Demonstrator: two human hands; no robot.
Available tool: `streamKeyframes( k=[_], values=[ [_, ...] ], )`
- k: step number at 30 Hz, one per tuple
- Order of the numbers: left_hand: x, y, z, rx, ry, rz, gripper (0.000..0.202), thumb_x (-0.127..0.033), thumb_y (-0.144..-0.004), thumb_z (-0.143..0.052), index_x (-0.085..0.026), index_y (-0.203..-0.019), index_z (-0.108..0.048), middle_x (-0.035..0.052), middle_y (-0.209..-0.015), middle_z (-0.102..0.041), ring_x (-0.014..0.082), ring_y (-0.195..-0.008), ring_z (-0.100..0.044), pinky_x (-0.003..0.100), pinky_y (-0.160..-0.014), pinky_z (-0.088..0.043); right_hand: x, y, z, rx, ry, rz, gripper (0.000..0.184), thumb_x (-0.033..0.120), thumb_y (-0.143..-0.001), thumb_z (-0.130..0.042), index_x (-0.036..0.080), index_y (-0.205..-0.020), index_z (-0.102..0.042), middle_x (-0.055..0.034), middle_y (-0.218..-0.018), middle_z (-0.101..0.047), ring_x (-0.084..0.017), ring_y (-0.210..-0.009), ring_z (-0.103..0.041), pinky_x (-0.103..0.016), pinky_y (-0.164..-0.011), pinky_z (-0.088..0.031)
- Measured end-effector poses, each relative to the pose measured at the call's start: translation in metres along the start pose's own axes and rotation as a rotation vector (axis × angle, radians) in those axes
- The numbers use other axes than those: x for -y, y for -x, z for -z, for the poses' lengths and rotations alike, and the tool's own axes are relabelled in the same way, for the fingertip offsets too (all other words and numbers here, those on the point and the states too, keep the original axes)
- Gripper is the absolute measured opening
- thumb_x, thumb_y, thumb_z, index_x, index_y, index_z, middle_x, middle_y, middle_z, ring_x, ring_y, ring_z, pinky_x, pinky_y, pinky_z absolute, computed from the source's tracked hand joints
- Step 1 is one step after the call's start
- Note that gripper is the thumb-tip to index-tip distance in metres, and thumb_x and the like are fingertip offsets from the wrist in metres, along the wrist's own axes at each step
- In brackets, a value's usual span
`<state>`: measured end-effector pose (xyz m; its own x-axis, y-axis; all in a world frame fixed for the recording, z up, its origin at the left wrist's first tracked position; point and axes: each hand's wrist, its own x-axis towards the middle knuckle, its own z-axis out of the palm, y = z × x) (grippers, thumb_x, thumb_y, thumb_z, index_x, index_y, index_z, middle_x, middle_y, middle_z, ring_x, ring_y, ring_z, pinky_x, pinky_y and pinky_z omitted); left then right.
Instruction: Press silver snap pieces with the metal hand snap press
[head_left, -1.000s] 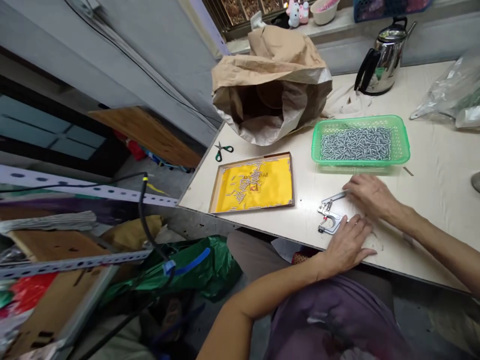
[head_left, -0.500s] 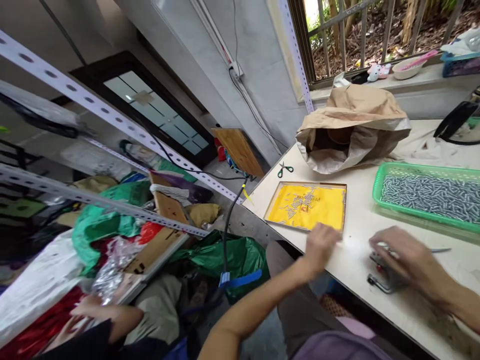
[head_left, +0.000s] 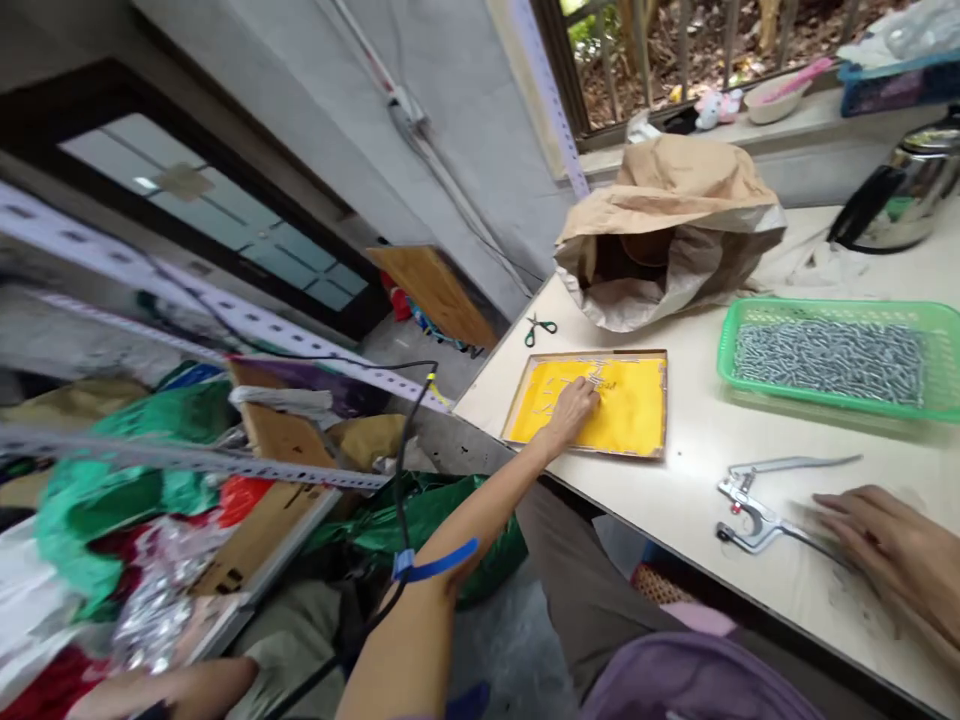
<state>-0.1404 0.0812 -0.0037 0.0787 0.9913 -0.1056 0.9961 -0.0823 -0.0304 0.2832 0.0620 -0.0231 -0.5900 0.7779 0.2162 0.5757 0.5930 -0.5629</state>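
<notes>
My left hand point(head_left: 576, 405) reaches into a shallow tray with a yellow bottom point(head_left: 634, 415), fingers bent down and drawn together. Small silvery metal pieces point(head_left: 549, 390) lie scattered beside it; whatever is between the fingertips is hidden. To the right, clamp-like metal hand pliers point(head_left: 765, 525) lie on the white table, their handles spread apart. My right hand point(head_left: 889, 545) hovers or rests by the end of the lower handle, fingers stretched out and slightly blurred. I cannot tell whether it touches the handle.
A green basket point(head_left: 726, 375) full of small metal pieces point(head_left: 832, 360) stands behind the pliers. Beyond the tray are small scissors point(head_left: 538, 328) and a brown paper bag point(head_left: 675, 200). A kettle point(head_left: 907, 195) stands at the far right. Another person's arm point(head_left: 180, 690) shows at lower left.
My left hand has moved from the tray's front right corner onto its yellow bottom. My right hand has drawn back rightward from above the pliers, which now show fully. The view has shifted.
</notes>
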Motion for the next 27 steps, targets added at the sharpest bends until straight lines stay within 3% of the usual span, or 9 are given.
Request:
streamKeyframes(
  k=[2, 4, 8, 11, 13, 16, 22, 24, 27],
  values=[
    [-0.013, 0.002, 0.004, -0.06, 0.113, 0.019, 0.018, -0.01, -0.09, -0.053, -0.015, -0.083, -0.069, 0.0109, -0.093, -0.067, 0.0231, -0.093, -0.055, 0.034, -0.083, -0.044, 0.016, 0.01, -0.007, 0.077, -0.022, -0.038, 0.026, 0.042, -0.095, -0.04, 0.03, -0.104, -0.062, -0.0062, -0.089, -0.064, -0.024, -0.075, -0.068, -0.036, -0.059, -0.057],
    [-0.039, 0.01, 0.007, -0.112, 0.31, 0.025, 0.016, -0.015, -0.091, -0.054, -0.017, -0.087, -0.07, 0.0078, -0.091, -0.069, 0.0212, -0.092, -0.057, 0.034, -0.084, -0.046, 0.024, 0.012, -0.01, 0.112, -0.013, -0.066, 0.031, 0.043, -0.098, -0.038, 0.024, -0.102, -0.062, -0.0064, -0.085, -0.062, -0.021, -0.072, -0.067, -0.032, -0.057, -0.056],
    [-0.111, 0.037, -0.003, -0.009, 0.651, -0.083, 0.011, -0.021, -0.089, -0.061, -0.019, -0.088, -0.072, 0.0041, -0.086, -0.069, 0.0177, -0.086, -0.06, 0.029, -0.08, -0.048, 0.028, 0.01, -0.01, 0.173, 0.05, -0.058, 0.032, 0.035, -0.101, -0.032, 0.022, -0.09, -0.059, -0.0054, -0.082, -0.058, -0.018, -0.071, -0.063, -0.03, -0.06, -0.052],
    [-0.149, 0.052, -0.021, 0.0, 0.633, -0.189, 0.01, -0.02, -0.089, -0.062, -0.018, -0.086, -0.072, 0.0049, -0.082, -0.067, 0.0184, -0.084, -0.059, 0.03, -0.077, -0.048, 0.029, 0.011, -0.012, 0.191, 0.116, -0.044, 0.03, 0.03, -0.101, -0.032, 0.021, -0.085, -0.057, -0.0048, -0.08, -0.058, -0.018, -0.071, -0.061, -0.028, -0.06, -0.049],
    [-0.157, 0.055, -0.033, -0.032, 0.554, -0.223, 0.012, -0.02, -0.09, -0.06, -0.018, -0.087, -0.071, 0.0053, -0.081, -0.064, 0.019, -0.084, -0.058, 0.03, -0.076, -0.048, 0.03, 0.013, -0.014, 0.181, 0.147, -0.025, 0.03, 0.027, -0.101, -0.032, 0.021, -0.084, -0.056, -0.0046, -0.079, -0.057, -0.017, -0.07, -0.059, -0.027, -0.058, -0.046],
    [-0.153, 0.055, -0.044, -0.068, 0.462, -0.236, 0.012, -0.019, -0.091, -0.058, -0.018, -0.091, -0.07, 0.0052, -0.081, -0.062, 0.0189, -0.083, -0.056, 0.03, -0.074, -0.048, 0.03, 0.014, -0.017, 0.162, 0.193, 0.012, 0.03, 0.024, -0.101, -0.033, 0.019, -0.082, -0.055, -0.0047, -0.078, -0.056, -0.017, -0.068, -0.057, -0.027, -0.057, -0.042],
    [-0.15, 0.06, -0.039, -0.033, 0.461, -0.19, 0.017, -0.013, -0.09, -0.053, -0.017, -0.09, -0.069, 0.0071, -0.084, -0.064, 0.0204, -0.085, -0.055, 0.032, -0.077, -0.048, 0.031, 0.015, -0.019, 0.197, 0.258, 0.021, 0.019, 0.013, -0.096, -0.041, 0.018, -0.083, -0.054, -0.0044, -0.079, -0.055, -0.017, -0.068, -0.053, -0.027, -0.058, -0.038],
    [-0.155, 0.059, -0.035, 0.033, 0.604, -0.089, 0.015, -0.012, -0.088, -0.056, -0.016, -0.088, -0.071, 0.0073, -0.085, -0.066, 0.0198, -0.085, -0.058, 0.031, -0.077, -0.048, 0.032, 0.014, -0.019, 0.217, 0.273, 0.013, 0.019, 0.009, -0.093, -0.041, 0.019, -0.082, -0.053, -0.0037, -0.078, -0.054, -0.017, -0.067, -0.051, -0.027, -0.058, -0.036],
    [-0.165, 0.054, -0.028, 0.245, 0.963, 0.21, 0.01, -0.019, -0.082, -0.064, -0.013, -0.086, -0.072, 0.0041, -0.076, -0.068, 0.0149, -0.069, -0.058, 0.025, -0.064, -0.047, 0.033, 0.012, -0.02, 0.254, 0.302, -0.018, 0.019, 0.006, -0.091, -0.043, 0.019, -0.081, -0.052, -0.0029, -0.077, -0.053, -0.017, -0.067, -0.049, -0.028, -0.058, -0.033]
  ],
)
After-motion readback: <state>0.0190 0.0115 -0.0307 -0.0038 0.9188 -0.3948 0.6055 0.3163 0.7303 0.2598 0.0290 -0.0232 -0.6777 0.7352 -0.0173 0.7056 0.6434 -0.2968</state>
